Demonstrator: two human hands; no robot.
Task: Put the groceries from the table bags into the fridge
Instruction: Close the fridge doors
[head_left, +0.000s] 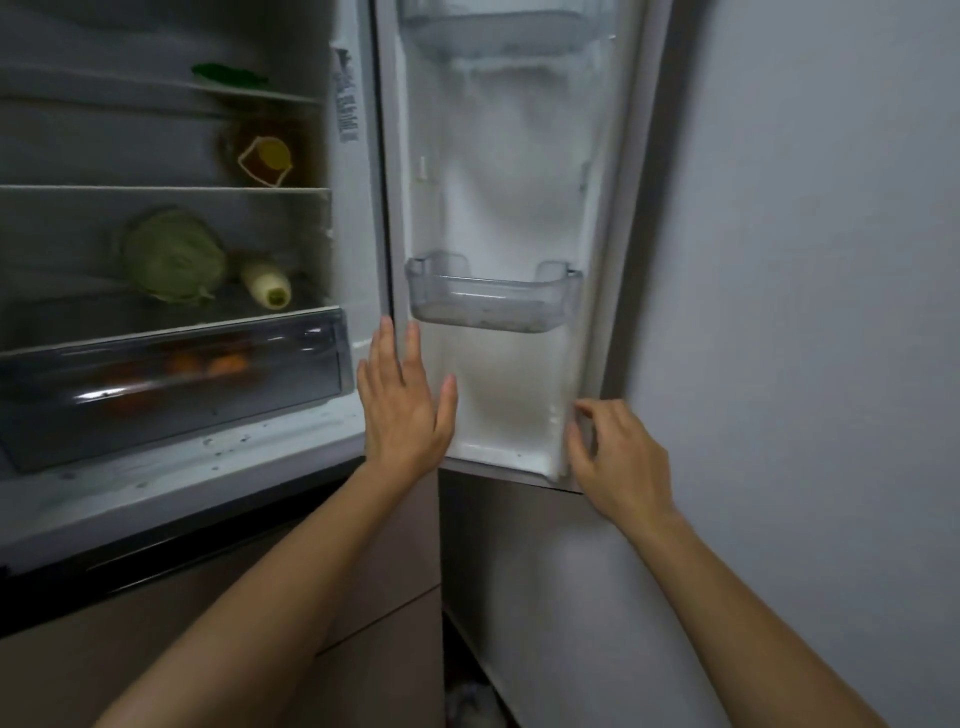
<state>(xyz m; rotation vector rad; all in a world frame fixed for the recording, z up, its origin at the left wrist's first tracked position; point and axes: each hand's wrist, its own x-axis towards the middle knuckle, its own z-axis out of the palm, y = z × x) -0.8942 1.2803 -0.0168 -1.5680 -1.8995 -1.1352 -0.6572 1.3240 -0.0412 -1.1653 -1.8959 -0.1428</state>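
Note:
The fridge stands open in front of me, its door (498, 197) swung out to the right. My left hand (402, 410) is held flat with straight fingers near the hinge side of the door's lower inner face and holds nothing. My right hand (618, 457) curls its fingers around the door's outer bottom edge. Inside, a cabbage (174, 254) and a white radish (267, 286) lie on the lower shelf. A brown bottle with a yellow cap (267, 156) stands on the shelf above. Orange produce (223, 364) shows through the clear crisper drawer (171, 384).
A clear door bin (493, 296) hangs at mid-height on the door; another sits at the top. A green item (228, 75) lies on the top shelf. A grey wall (805, 312) runs close on the right. Brown lower fridge drawers (363, 597) sit below.

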